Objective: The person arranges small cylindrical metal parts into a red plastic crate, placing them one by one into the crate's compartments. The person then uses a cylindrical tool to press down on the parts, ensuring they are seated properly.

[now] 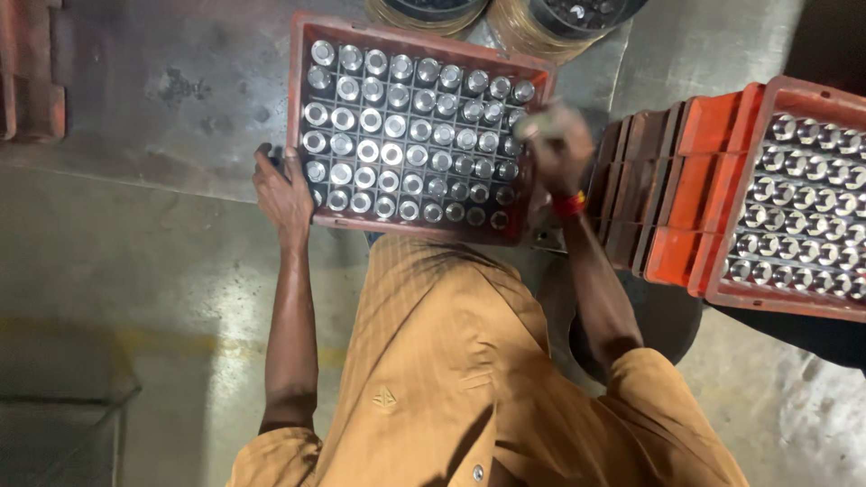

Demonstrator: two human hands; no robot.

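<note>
Upper middle of the frame: red crate (302, 108) on the floor, gridded so each shiny metal cylinder (368, 149) stands upright in its own cell, apart from its neighbours. Left hand (282, 194) clasped over the crate's left wall near the lower corner, apparently steadying it. Right hand (559, 144) at the crate's right edge, blurred, fingers closed on one cylinder (534, 124). Right of frame: a second filled crate (722, 271) atop stacked orange crates (645, 180).

red crate (301, 108) of shiny silver cylinders (397, 126); orange crates (722, 180) at right edge; mustard pinstriped shirt (433, 361); red wristband (568, 205); grey floor (162, 261).
</note>
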